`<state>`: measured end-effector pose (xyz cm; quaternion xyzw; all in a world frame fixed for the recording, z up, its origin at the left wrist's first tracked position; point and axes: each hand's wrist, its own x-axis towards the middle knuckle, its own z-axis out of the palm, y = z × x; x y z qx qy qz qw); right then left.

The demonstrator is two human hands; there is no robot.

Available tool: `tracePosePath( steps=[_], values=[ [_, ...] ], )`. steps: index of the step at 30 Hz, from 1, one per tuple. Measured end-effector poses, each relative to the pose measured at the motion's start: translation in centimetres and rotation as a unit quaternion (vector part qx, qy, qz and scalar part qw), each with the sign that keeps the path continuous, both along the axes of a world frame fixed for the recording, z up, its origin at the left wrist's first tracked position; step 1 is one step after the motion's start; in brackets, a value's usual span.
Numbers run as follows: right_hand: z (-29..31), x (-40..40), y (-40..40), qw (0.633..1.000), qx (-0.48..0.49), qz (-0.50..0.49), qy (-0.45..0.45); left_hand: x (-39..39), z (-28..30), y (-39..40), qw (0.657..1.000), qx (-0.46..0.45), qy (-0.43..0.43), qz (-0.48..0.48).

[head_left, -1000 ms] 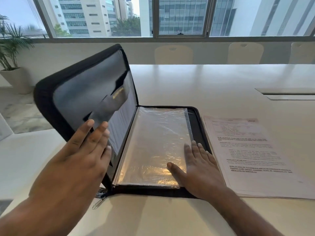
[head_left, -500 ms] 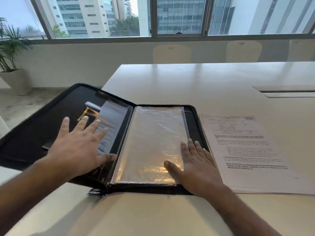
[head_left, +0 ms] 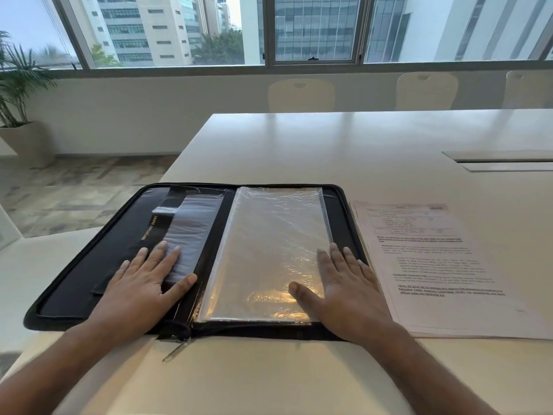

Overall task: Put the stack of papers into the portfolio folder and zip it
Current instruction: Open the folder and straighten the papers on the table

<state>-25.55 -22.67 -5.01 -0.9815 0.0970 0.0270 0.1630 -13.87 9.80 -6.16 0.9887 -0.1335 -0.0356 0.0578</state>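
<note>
The black portfolio folder (head_left: 89,265) lies fully open and flat on the white table. Its left half has dark pockets and a grey sleeve; its right half holds shiny clear plastic sleeves (head_left: 269,250). My left hand (head_left: 140,289) rests flat, fingers spread, on the left half. My right hand (head_left: 344,295) lies flat on the lower right corner of the sleeves. The stack of printed papers (head_left: 443,265) sits on the table just right of the folder, untouched. The zipper pull (head_left: 175,348) hangs off the folder's near edge at the spine.
The white table (head_left: 329,145) stretches far ahead, with a cable slot (head_left: 502,161) at the right. Pale chairs (head_left: 300,95) stand along the far side under the windows. A potted plant (head_left: 18,109) stands on the floor at the left.
The folder's left cover swung from upright down flat onto the table under my left hand. My right hand stayed on the sleeves.
</note>
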Motion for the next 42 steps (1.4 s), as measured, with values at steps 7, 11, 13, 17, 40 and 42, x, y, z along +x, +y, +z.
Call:
tracePosePath(
  steps=[7,11,13,17,40,42],
  values=[
    [-0.1,0.0,-0.3,1.000,0.003,0.002,-0.009,-0.2,-0.2,0.0,1.000,-0.009,-0.003,0.001],
    [-0.3,-0.4,-0.6,1.000,0.005,0.004,-0.017,-0.7,-0.3,0.1,1.000,-0.009,-0.006,0.000],
    [-0.4,-0.5,-0.8,1.000,0.005,0.007,-0.022,-1.0,-0.3,0.1,1.000,-0.005,-0.004,0.001],
    [-0.1,-0.6,-0.8,0.999,0.021,0.019,-0.043,-1.0,0.1,-0.2,1.000,0.007,0.013,0.010],
    [1.2,-3.0,-16.7,0.947,-0.010,-0.304,-0.104,-6.8,6.2,-24.6,0.949,-0.188,-0.006,-0.253],
    [0.9,-3.4,-17.7,0.949,-0.030,-0.306,-0.069,-7.5,6.1,-27.1,0.946,-0.186,0.002,-0.265]
  ],
)
